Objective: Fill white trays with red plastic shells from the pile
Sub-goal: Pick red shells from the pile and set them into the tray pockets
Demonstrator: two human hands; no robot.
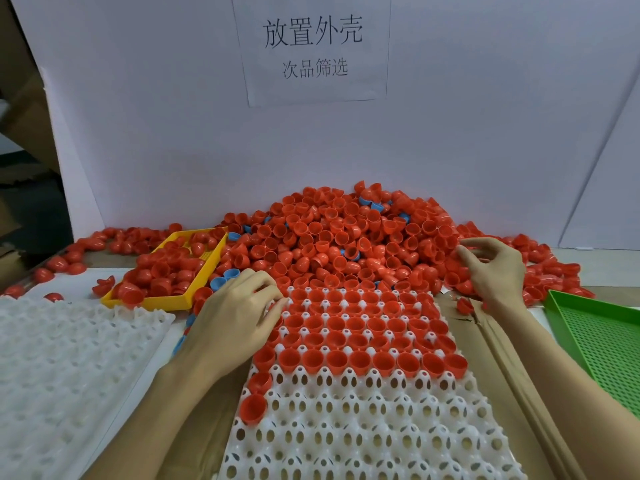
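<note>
left hand (239, 313) rests at the white tray (346, 410) far-left edge, fingers curled, grasp not discernible. right hand (491, 271), beyond the tray's far-right corner, pinches shells in the pile (329, 233).

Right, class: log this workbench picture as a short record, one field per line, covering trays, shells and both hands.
main tray: white tray, far rows filled with red shells, near rows unfilled
spare tray: second white tray, at left
pile: red shells, a few blue
yellow tray: holds red shells
green tray: at right
left hand: at main tray's far-left edge
right hand: fingers curled among pile shells
</note>
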